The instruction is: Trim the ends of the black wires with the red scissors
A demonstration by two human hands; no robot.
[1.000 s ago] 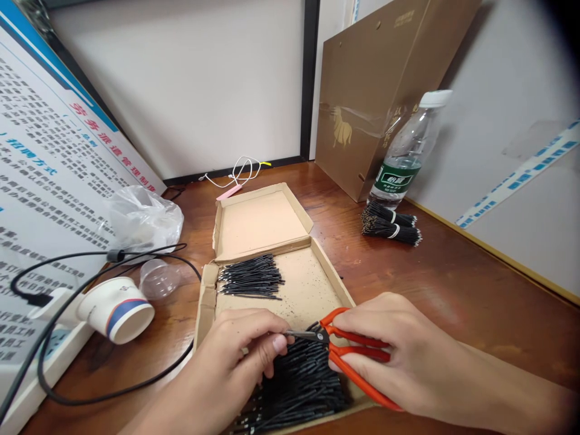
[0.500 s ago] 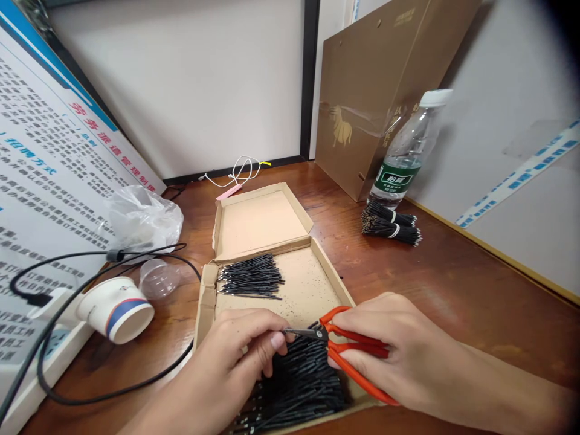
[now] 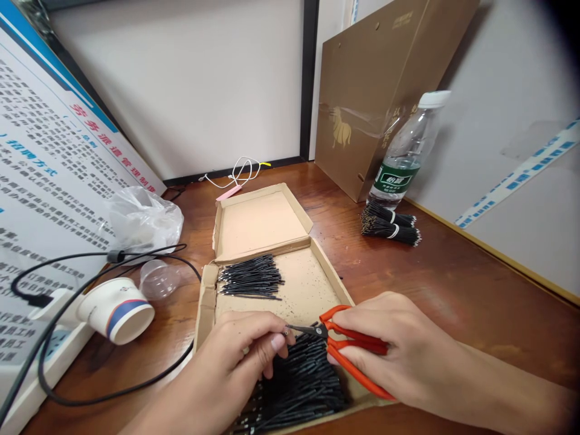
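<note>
My right hand (image 3: 385, 344) is closed around the orange-red handles of a pair of scissors (image 3: 338, 332). Their dark blades point left and reach the fingertips of my left hand (image 3: 251, 350). Thumb and forefinger of that hand pinch a short black wire (image 3: 286, 331); only its tip shows, close to the scissor points. Beneath both hands, in the near part of an open cardboard box (image 3: 333, 272), lies a thick heap of short black wires (image 3: 303, 386). A smaller row of black wires (image 3: 251, 277) lies at the box's far left, with dark specks scattered beside it.
Two banded bundles of black wires (image 3: 390, 225) lie at right before a water bottle (image 3: 396, 163) and a brown box (image 3: 357, 103). On the left are a tipped paper cup (image 3: 118, 311), a clear plastic cup (image 3: 158, 280), a plastic bag (image 3: 147, 220) and a looping black cable (image 3: 122, 396).
The scissor blades have shifted very slightly at the left fingertips, and the wire tip shows a little more clearly. Both hands stay almost in place.
</note>
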